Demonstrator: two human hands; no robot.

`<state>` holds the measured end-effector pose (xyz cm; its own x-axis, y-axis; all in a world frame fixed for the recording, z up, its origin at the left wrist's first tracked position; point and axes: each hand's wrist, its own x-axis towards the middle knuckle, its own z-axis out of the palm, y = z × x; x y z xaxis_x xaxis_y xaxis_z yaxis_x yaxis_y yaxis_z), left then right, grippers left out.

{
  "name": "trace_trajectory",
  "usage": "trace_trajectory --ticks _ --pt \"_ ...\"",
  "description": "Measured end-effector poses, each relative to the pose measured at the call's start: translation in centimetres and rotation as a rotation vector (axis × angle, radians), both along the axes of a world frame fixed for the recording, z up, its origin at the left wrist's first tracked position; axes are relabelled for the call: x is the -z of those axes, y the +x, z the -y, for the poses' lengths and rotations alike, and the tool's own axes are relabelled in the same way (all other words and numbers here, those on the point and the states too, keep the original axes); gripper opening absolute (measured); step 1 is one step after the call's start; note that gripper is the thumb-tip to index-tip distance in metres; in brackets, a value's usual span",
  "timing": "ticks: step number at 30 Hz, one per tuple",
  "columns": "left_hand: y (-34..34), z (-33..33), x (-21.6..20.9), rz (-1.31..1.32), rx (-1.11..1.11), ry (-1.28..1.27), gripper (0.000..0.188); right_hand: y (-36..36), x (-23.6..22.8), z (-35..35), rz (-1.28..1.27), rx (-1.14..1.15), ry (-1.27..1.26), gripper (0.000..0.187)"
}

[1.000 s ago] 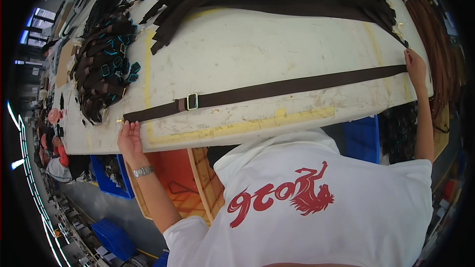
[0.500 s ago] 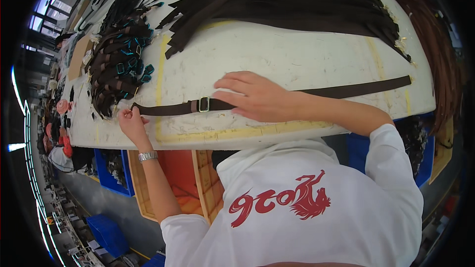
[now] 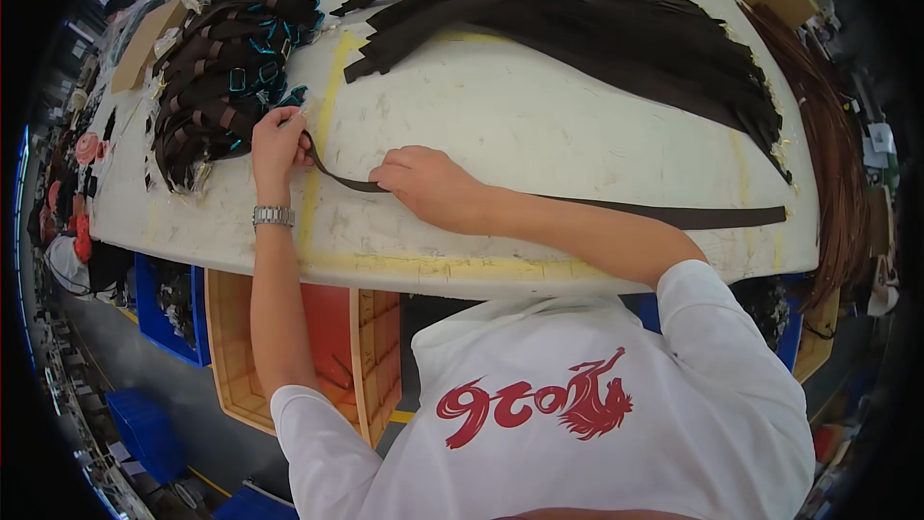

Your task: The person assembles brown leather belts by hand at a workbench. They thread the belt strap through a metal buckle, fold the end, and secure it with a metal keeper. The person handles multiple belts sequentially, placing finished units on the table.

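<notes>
A long dark brown strap [image 3: 674, 216] runs across the front of the white table. My left hand [image 3: 277, 149], with a metal watch on its wrist, is closed in a pinch on the strap's left end, next to the pile of buckled straps [image 3: 207, 87]. Between my hands the strap sags in a curve and stands on its edge. My right hand [image 3: 423, 185] has its fingers closed round the strap further along. The buckle on this strap is hidden now. Under my right forearm the strap passes out to its free right end.
Plain dark straps [image 3: 577, 34] lie in a broad bundle at the table's far side. Brown cords [image 3: 828, 154] hang over the right edge. Below the front edge stand an orange crate [image 3: 375, 356] and a blue bin [image 3: 144, 313]. The white tabletop [image 3: 577, 144] has yellow tape lines.
My left hand has moved away from the front edge with the strap's end. My right hand has slid left and closed on the strap, and the buckle has gone from sight.
</notes>
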<state>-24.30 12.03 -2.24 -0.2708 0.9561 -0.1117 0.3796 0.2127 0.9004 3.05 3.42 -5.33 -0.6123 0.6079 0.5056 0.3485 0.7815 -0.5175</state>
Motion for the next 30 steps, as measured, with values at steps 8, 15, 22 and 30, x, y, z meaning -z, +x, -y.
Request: trace_trajectory --ticks 8,15,22,30 --pt "-0.2 -0.2 0.8 0.091 0.017 0.082 0.029 1.1 -3.1 -1.0 -0.338 0.071 -0.820 0.024" --pt "-0.3 -0.6 0.8 0.019 0.006 0.078 0.029 2.0 -1.8 -2.8 -0.482 0.017 -0.964 0.024" --pt "-1.0 -1.0 1.2 0.058 0.017 0.080 0.028 1.7 -1.4 -2.8 -0.535 -0.006 -0.994 0.024" --pt "-1.2 -1.2 1.8 0.084 0.019 0.088 0.026 1.7 -1.9 -2.4 -0.507 0.000 -0.977 0.022"
